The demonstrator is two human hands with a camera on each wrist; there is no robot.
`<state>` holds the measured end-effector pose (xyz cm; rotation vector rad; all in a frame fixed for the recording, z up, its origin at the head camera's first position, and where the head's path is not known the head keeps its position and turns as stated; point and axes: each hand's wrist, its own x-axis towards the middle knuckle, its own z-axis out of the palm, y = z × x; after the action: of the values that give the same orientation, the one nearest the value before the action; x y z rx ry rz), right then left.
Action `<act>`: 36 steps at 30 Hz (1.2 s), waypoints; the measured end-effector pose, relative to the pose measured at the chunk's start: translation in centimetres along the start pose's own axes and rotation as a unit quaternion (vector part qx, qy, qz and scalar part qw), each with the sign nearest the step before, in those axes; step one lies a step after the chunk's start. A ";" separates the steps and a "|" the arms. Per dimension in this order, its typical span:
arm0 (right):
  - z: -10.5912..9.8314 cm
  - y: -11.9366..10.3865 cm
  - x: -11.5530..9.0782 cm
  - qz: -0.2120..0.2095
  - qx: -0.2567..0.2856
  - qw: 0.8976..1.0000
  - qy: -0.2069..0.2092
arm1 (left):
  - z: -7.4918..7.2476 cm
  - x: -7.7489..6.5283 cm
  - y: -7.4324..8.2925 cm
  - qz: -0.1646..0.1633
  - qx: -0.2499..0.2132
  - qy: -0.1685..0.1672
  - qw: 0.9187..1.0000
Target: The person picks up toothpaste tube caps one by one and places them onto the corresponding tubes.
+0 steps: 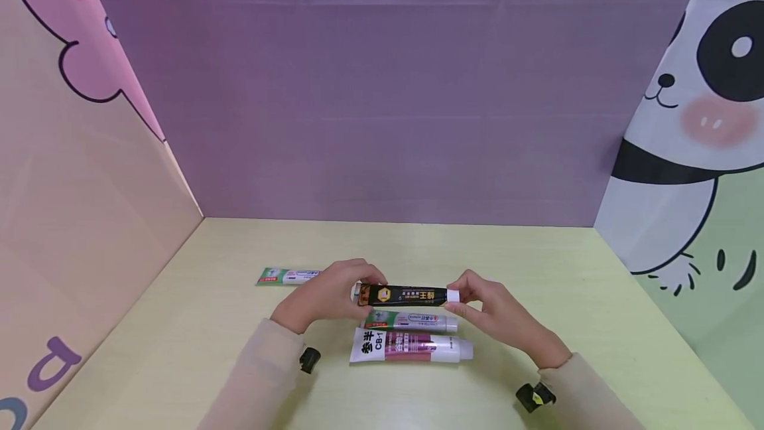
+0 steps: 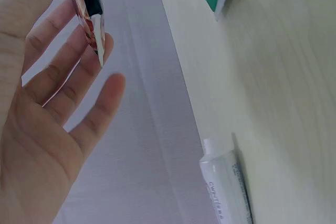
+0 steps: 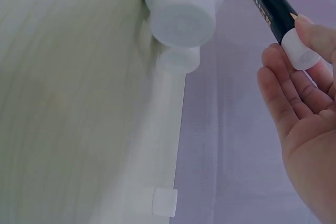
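Note:
Both hands hold a black toothpaste tube (image 1: 406,295) with gold lettering and a white cap, raised off the table. My left hand (image 1: 334,289) pinches its flat end between thumb and fingers. At the other end, my right hand (image 1: 498,310) grips the white cap (image 3: 300,50) with thumb and fingertips. Just nearer than the black tube lies a green and white toothpaste tube (image 1: 418,321). A larger purple and white toothpaste tube (image 1: 412,347) lies in front of that one. Another green and white tube (image 1: 280,276) lies farther left, partly hidden behind the left hand.
The pale wood-look table (image 1: 239,337) meets a purple back wall (image 1: 406,98). Cartoon-printed panels stand at the left (image 1: 89,184) and right (image 1: 686,217). A small white piece (image 3: 165,203) shows low in the right wrist view; its kind is unclear.

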<state>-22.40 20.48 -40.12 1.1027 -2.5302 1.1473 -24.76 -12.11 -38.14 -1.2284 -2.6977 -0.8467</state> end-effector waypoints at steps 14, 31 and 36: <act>-0.4 0.1 0.0 0.092 -0.014 0.995 -0.029 | 0.7 0.5 -0.3 -0.006 0.015 -0.005 1.000; -0.4 0.7 0.7 0.096 -0.035 0.994 -0.029 | 1.2 1.4 -0.5 -0.030 0.030 -0.019 0.999; -0.1 0.9 0.8 0.106 -0.033 0.993 -0.037 | 1.5 1.6 -0.6 -0.044 0.022 -0.029 0.998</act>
<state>-23.59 20.52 -40.28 0.8932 -2.7763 1.0778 -26.03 -10.60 -39.30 -1.1503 -2.8191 -0.7668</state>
